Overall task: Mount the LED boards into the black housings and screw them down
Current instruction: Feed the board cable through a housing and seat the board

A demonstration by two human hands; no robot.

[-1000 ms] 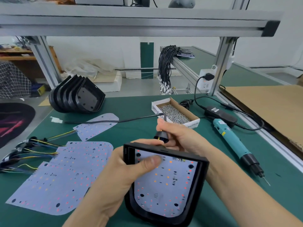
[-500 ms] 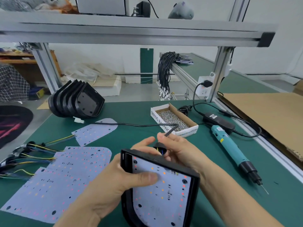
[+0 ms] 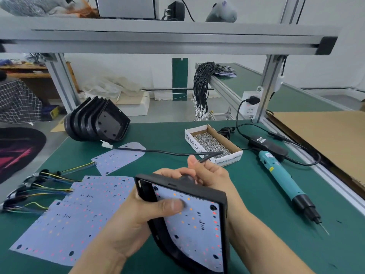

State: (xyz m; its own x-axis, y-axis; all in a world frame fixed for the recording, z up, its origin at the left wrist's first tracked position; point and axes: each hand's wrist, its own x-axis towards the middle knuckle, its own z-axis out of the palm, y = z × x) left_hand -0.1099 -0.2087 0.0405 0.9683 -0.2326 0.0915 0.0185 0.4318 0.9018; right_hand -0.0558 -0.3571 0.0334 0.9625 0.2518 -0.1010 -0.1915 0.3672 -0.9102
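Left hand grips the left wall of the black housing, tilted above the counter; thumb presses flat on the LED board seated inside. Right hand reaches behind the housing's top edge, fingers curled, pinching a black cable. Counter: green mat, loose boards, stacked housings, screw box, teal screwdriver. Aluminium frame overhead.

- The left hand comes in from the near left, fingers curled round the black housing, thumb pressed flat on the LED board.
- The right hand sits behind the housing's far edge, fingers curled, pinching a black cable.
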